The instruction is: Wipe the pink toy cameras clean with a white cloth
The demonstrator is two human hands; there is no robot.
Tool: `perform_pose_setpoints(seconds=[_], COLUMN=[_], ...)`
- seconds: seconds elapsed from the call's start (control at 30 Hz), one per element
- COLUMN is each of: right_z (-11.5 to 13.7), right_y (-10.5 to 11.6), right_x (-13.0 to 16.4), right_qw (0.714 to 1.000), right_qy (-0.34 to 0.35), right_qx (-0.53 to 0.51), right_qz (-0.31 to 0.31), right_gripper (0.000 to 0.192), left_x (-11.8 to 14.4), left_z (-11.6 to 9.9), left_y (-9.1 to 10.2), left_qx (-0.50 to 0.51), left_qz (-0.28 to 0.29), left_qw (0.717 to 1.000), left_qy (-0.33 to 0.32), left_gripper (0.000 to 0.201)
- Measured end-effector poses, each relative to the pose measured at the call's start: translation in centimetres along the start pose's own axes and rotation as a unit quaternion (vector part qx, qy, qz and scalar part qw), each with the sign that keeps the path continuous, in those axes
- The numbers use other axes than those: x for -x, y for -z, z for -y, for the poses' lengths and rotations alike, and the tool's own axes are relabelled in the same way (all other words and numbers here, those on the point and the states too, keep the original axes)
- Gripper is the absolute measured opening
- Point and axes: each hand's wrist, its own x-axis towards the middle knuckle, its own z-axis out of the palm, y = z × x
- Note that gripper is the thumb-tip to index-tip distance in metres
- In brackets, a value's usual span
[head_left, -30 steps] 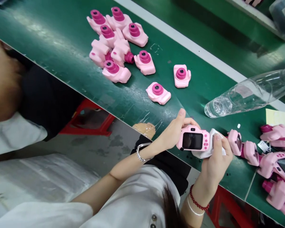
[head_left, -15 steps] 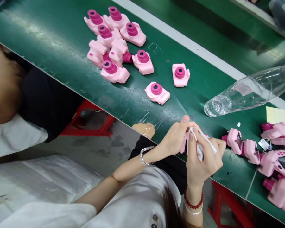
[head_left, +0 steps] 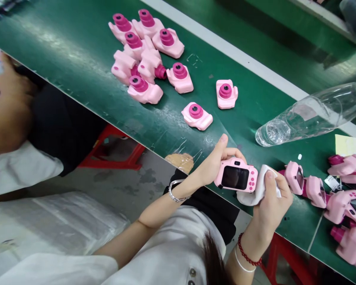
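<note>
The left hand (head_left: 213, 167) holds a pink camera (head_left: 236, 175) — the right hand (head_left: 271, 200), a white cloth (head_left: 255, 194).

From where I stand, the camera (head_left: 236, 175) is pale pink, its buttons (head_left: 252, 183) deeper pink, its screen (head_left: 235, 178) black. I see a white cloth (head_left: 256, 194), a green table (head_left: 77, 71), a yellow note (head_left: 350, 145), a red stool (head_left: 118, 163), a silver bracelet (head_left: 178, 199).

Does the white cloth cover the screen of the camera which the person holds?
No, the dark screen of the held camera is fully visible, with the white cloth beside it.
</note>
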Motion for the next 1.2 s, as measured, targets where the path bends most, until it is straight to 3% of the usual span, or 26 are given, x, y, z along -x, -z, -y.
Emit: perform_pose_setpoints(seconds=[0.1,0.17,0.27,0.33,0.43,0.53,0.63,0.77,1.07,1.2], right_z=[0.4,1.0,2.1,2.8,3.0,2.3,1.2,0.3,-0.4,-0.7], right_y=[0.5,0.7,0.2,-0.6,-1.4,-1.1,0.1,1.3,0.8,0.9], right_x=[0.4,0.4,0.3,0.2,-0.3,-0.8,-0.8,-0.2,0.5,0.7], right_qw=[0.998,0.984,0.924,0.896,0.92,0.968,0.991,0.999,0.998,0.999], right_qy=[0.062,0.172,0.334,0.372,0.319,0.201,0.091,-0.016,-0.056,-0.046], right_qx=[-0.009,0.001,0.086,0.172,0.216,0.152,0.092,0.047,0.017,0.002], right_qz=[0.008,0.054,0.165,0.17,0.069,-0.002,-0.021,0.007,0.008,0.002], right_gripper=[0.02,0.011,0.009,0.009,0.011,0.018,0.024,0.038,0.043,0.04], left_x=[-0.1,-0.2,-0.1,0.0,0.2,0.3,0.3,0.2,-0.5,-0.2], left_z=[0.3,0.6,1.3,1.8,2.1,1.8,1.0,0.4,0.9,1.4], left_y=[0.0,0.0,-0.1,-0.3,-0.6,-0.8,-0.9,-1.2,-1.3,-1.2], left_qx=[-0.016,-0.035,-0.081,-0.111,-0.13,-0.12,-0.085,-0.038,-0.059,-0.123], left_qz=[0.014,0.024,0.032,0.029,0.012,0.019,0.046,0.063,0.057,0.042], left_qw=[1.0,0.999,0.996,0.993,0.991,0.992,0.995,0.997,0.996,0.989], left_qy=[0.002,0.001,-0.002,-0.011,-0.024,-0.02,-0.002,0.024,0.019,-0.063], left_gripper=[0.088,0.089,0.089,0.086,0.085,0.087,0.086,0.085,0.085,0.089])
